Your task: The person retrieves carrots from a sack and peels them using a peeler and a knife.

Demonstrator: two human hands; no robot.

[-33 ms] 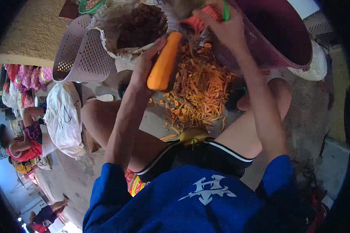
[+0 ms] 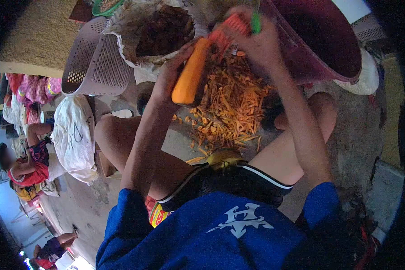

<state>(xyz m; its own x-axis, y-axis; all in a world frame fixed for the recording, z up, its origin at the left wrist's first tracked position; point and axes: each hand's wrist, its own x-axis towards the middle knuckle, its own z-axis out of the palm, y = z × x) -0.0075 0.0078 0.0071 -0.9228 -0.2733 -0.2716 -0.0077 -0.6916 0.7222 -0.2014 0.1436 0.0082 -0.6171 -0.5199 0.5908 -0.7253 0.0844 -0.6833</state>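
A thick, peeled carrot (image 2: 190,76) is gripped by my left hand (image 2: 177,65), its broad cut end toward me and its other end pointing away. To the right of that far end is my right hand (image 2: 258,38), smeared by motion. Its fingers are closed around a small tool with a green handle (image 2: 256,23); the tool's working end is not clear. A blurred red ribbed piece (image 2: 231,30) shows between the right fingers and the carrot, and I cannot tell what it is. Below both hands lies a heap of orange peelings (image 2: 231,103) with small cut carrot ends.
An open white sack (image 2: 121,45) with dark brown contents stands ahead, beside a pale perforated basket (image 2: 110,67). At the right is a large maroon tub (image 2: 353,74). A full white sack (image 2: 74,139) and a seated person (image 2: 29,164) are at the left. A yellow rounded thing (image 2: 224,158) sits between my thighs.
My right hand has shifted slightly, and the green handle has moved a little left and down. The red piece sits a bit lower. The carrot has hardly moved in my left hand.
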